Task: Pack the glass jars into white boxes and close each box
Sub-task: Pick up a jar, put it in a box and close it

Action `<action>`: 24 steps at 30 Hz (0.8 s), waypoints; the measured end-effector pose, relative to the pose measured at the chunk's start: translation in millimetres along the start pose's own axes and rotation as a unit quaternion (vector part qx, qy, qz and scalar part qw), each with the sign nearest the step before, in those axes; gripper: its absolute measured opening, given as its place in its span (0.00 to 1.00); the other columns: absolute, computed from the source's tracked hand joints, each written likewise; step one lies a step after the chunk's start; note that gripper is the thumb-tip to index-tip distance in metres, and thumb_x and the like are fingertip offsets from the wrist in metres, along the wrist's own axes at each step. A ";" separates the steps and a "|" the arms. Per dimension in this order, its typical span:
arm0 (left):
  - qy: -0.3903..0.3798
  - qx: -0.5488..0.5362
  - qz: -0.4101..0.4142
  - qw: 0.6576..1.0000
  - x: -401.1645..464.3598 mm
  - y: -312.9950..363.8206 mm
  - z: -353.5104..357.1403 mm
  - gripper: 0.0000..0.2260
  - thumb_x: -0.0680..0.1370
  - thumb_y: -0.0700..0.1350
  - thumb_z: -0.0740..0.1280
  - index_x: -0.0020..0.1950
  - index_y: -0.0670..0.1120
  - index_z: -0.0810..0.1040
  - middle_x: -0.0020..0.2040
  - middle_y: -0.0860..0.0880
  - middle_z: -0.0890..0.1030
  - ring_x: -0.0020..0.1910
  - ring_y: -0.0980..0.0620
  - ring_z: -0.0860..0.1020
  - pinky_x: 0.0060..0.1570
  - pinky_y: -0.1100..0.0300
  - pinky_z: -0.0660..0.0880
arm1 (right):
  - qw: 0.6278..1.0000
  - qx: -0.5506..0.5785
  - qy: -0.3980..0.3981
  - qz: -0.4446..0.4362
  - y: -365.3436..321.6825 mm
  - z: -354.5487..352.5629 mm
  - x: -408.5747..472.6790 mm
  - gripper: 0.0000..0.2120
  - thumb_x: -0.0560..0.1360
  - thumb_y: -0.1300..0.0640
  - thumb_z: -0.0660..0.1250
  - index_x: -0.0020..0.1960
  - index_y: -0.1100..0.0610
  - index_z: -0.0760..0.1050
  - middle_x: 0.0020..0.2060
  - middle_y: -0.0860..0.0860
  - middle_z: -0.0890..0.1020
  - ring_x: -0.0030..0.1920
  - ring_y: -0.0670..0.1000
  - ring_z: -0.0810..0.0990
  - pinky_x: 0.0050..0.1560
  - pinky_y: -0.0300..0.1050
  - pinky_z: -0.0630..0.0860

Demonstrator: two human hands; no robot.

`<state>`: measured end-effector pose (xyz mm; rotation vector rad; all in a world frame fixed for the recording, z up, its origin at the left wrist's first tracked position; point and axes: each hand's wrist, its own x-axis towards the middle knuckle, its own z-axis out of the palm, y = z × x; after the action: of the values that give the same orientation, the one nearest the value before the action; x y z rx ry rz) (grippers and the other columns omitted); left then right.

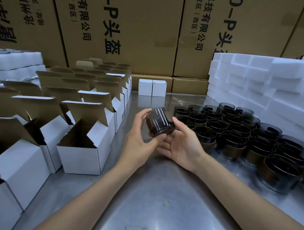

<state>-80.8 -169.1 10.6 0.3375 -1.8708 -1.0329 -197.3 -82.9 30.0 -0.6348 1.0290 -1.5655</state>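
Two closed boxes [152, 87] done; both hands, left hand [141, 141] and right hand [180, 145], cradle one jar [159, 121]; many jars [239, 136] and open boxes [86, 128] remain.

On the metal table [160, 195], rows of open boxes [80, 146] stand to the left and a cluster of jars [235, 137] to the right. Foam blocks [265, 86] stack behind the jars. Two closed boxes [152, 87] sit at the far edge, before big cartons [134, 33]. Between the rows, both hands hold one jar [158, 122] above the table.
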 end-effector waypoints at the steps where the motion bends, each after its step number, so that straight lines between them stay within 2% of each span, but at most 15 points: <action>1: -0.006 0.013 -0.002 1.000 -0.7 0.4 0.5 0.32 0.70 0.40 0.76 0.70 0.51 0.65 0.65 0.61 0.71 0.67 0.61 0.69 0.66 0.65 0.66 | 1.000 0.003 0.009 -0.024 1.5 0.6 0.8 0.26 0.70 0.44 0.64 0.62 0.58 0.75 0.51 0.57 0.82 0.47 0.52 0.80 0.51 0.45 0.75; 3: -0.013 0.039 -0.003 0.999 -2.2 1.5 1.7 0.35 0.70 0.43 0.76 0.71 0.54 0.63 0.67 0.61 0.68 0.68 0.61 0.67 0.67 0.64 0.65 | 0.997 -0.001 0.029 -0.078 4.8 2.5 1.2 0.24 0.69 0.52 0.68 0.63 0.58 0.73 0.54 0.58 0.82 0.49 0.54 0.81 0.50 0.45 0.77; 6: -0.024 0.065 0.000 0.998 -2.3 1.5 2.5 0.35 0.69 0.44 0.77 0.70 0.57 0.63 0.65 0.64 0.67 0.67 0.60 0.68 0.66 0.64 0.65 | 0.988 -0.020 0.081 -0.130 11.4 5.2 2.1 0.22 0.72 0.63 0.69 0.65 0.59 0.70 0.58 0.60 0.80 0.54 0.58 0.82 0.48 0.49 0.79; 8: -0.038 0.070 -0.009 0.997 -2.2 -0.8 2.6 0.34 0.69 0.42 0.77 0.69 0.55 0.64 0.63 0.59 0.71 0.65 0.58 0.70 0.65 0.63 0.67 | 0.969 -0.117 0.135 -0.171 15.8 6.3 2.0 0.22 0.71 0.64 0.71 0.63 0.57 0.70 0.56 0.59 0.79 0.53 0.54 0.82 0.48 0.47 0.80; 10: -0.058 0.059 -0.035 0.996 -3.1 -4.0 2.9 0.32 0.69 0.38 0.75 0.68 0.52 0.65 0.60 0.55 0.75 0.61 0.59 0.73 0.61 0.64 0.70 | 0.916 -0.279 0.192 -0.215 18.6 3.7 2.0 0.26 0.68 0.62 0.75 0.61 0.54 0.69 0.56 0.54 0.76 0.52 0.46 0.78 0.48 0.39 0.77; 12: -0.093 0.070 -0.053 0.992 -4.4 -7.4 3.7 0.30 0.67 0.36 0.73 0.65 0.49 0.67 0.57 0.54 0.76 0.58 0.59 0.75 0.58 0.63 0.73 | 0.843 -0.431 0.231 -0.226 20.2 -0.6 1.7 0.30 0.63 0.57 0.77 0.59 0.49 0.66 0.55 0.50 0.72 0.51 0.41 0.73 0.51 0.35 0.70; 13: -0.116 0.079 -0.059 0.988 -5.3 -7.7 3.5 0.29 0.66 0.37 0.72 0.65 0.48 0.69 0.58 0.53 0.77 0.58 0.57 0.76 0.57 0.62 0.74 | 0.813 -0.484 0.239 -0.220 21.1 -1.8 0.3 0.31 0.62 0.54 0.78 0.58 0.48 0.64 0.54 0.48 0.70 0.51 0.41 0.71 0.50 0.35 0.69; 15: -0.148 0.099 -0.058 0.982 -5.7 -10.1 2.8 0.31 0.64 0.39 0.72 0.67 0.47 0.69 0.61 0.51 0.76 0.61 0.54 0.75 0.58 0.59 0.74 | 0.776 -0.545 0.245 -0.202 22.7 -3.1 -1.4 0.32 0.60 0.47 0.77 0.56 0.48 0.62 0.53 0.48 0.69 0.52 0.45 0.72 0.50 0.40 0.71; 18: -0.168 0.116 -0.047 0.978 -6.3 -10.8 1.7 0.32 0.66 0.36 0.72 0.68 0.49 0.66 0.62 0.53 0.74 0.63 0.55 0.72 0.59 0.59 0.73 | 0.762 -0.573 0.248 -0.174 22.1 -2.5 -2.2 0.34 0.58 0.41 0.76 0.54 0.51 0.61 0.52 0.50 0.73 0.54 0.51 0.74 0.54 0.49 0.74; 20: -0.175 0.119 -0.057 0.976 -5.9 -10.4 1.8 0.34 0.66 0.37 0.73 0.68 0.52 0.63 0.61 0.53 0.74 0.62 0.55 0.73 0.59 0.60 0.73 | 0.763 -0.578 0.241 -0.158 21.0 -1.2 -3.0 0.34 0.59 0.41 0.76 0.54 0.52 0.61 0.52 0.50 0.72 0.56 0.52 0.73 0.56 0.48 0.73; 22: -0.174 0.111 -0.069 0.976 -5.3 -12.4 1.3 0.36 0.65 0.43 0.74 0.68 0.53 0.60 0.60 0.54 0.75 0.59 0.54 0.75 0.57 0.60 0.74 | 0.760 -0.582 0.241 -0.159 19.9 2.3 -5.4 0.34 0.62 0.42 0.76 0.59 0.53 0.62 0.54 0.49 0.68 0.59 0.51 0.68 0.60 0.44 0.68; 24: -0.156 0.100 -0.089 0.979 -3.9 -11.1 1.2 0.39 0.61 0.53 0.73 0.67 0.54 0.57 0.56 0.57 0.75 0.55 0.56 0.77 0.52 0.63 0.74 | 0.755 -0.571 0.246 -0.209 17.2 14.5 -10.0 0.33 0.66 0.43 0.73 0.64 0.53 0.63 0.57 0.48 0.66 0.63 0.51 0.64 0.63 0.44 0.65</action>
<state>-81.7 -172.9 -0.5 0.4906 -2.2686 -1.0660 -174.2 -77.7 23.3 -1.3833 2.4397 -1.3414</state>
